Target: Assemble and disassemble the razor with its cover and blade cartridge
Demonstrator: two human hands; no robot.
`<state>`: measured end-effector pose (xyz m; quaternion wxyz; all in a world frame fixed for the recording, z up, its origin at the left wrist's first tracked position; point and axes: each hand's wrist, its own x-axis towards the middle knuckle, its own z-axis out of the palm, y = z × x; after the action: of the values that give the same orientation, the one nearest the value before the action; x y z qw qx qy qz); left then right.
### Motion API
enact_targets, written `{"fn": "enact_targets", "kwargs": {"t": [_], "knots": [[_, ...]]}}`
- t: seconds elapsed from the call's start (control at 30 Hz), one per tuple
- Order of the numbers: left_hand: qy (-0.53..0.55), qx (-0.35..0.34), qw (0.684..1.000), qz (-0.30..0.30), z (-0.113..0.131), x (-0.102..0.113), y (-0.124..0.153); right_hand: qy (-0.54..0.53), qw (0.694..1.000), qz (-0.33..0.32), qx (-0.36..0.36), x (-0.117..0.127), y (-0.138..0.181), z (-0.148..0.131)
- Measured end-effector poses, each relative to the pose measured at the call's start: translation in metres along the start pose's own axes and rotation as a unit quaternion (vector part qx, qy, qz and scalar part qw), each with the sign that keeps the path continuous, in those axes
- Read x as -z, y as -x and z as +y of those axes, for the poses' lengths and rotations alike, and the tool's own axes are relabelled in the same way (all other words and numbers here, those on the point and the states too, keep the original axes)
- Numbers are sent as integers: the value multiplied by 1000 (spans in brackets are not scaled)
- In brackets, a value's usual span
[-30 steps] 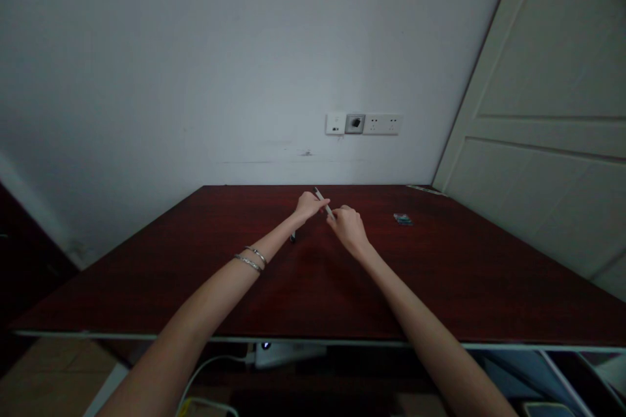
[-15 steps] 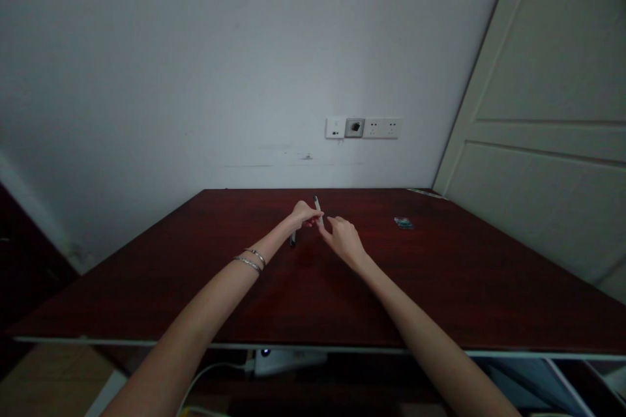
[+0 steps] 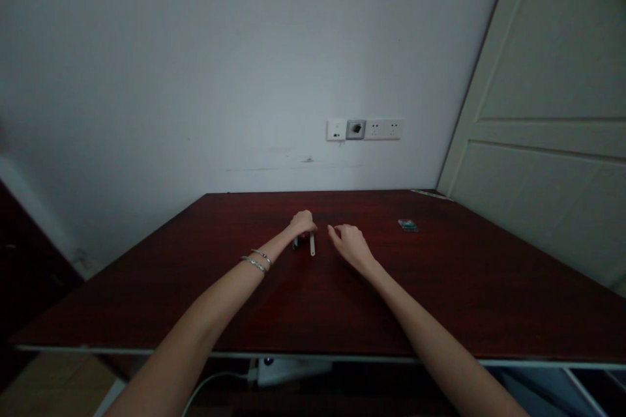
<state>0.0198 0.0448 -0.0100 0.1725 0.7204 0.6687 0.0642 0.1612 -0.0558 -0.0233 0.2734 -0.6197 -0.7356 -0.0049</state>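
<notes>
Over the middle of the table, my left hand (image 3: 303, 222) is closed, thumb and fingers together, on a slim white pen-like stick (image 3: 312, 245). The stick's near end points toward me and shows a small dark dot; its far end is hidden by the hand. Below the same hand, a second slim object with a dark part (image 3: 295, 244) shows only partly, and its kind is unclear. A short gap to the right, my right hand (image 3: 351, 243) has nothing visible in it. Its thumb and fingers are apart and loosely bent, pointing left.
On the dark red-brown table (image 3: 235, 313), a small clear packet with something greenish (image 3: 407, 225) lies to the right. Wall sockets (image 3: 375, 129) are set above the back edge. A pale door (image 3: 542, 91) stands on the right. Below the front edge is a white power strip (image 3: 291, 370).
Both hands were at the stick, which pointed up and away. Now it points toward me beneath my left hand. My right hand has let go and drawn slightly to the right.
</notes>
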Motion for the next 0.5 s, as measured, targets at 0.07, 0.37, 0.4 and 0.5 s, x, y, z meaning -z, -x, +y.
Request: {"fn": "enact_targets", "kwargs": {"t": [0.07, 0.37, 0.4, 0.5], "knots": [[-13, 0, 1000, -1, -1, -3, -3, 2, 1000, -4, 0, -1, 1, 0], [-62, -18, 998, 0, -1, -3, -1, 3, 1000, -11, 6, -2, 2, 0], [-66, -19, 998, -3, -1, -3, -1, 2, 1000, -12, 5, -2, 2, 0], [-74, -21, 997, -11, 1, -1, 2, 2, 1000, -17, 4, -2, 2, 0]]}}
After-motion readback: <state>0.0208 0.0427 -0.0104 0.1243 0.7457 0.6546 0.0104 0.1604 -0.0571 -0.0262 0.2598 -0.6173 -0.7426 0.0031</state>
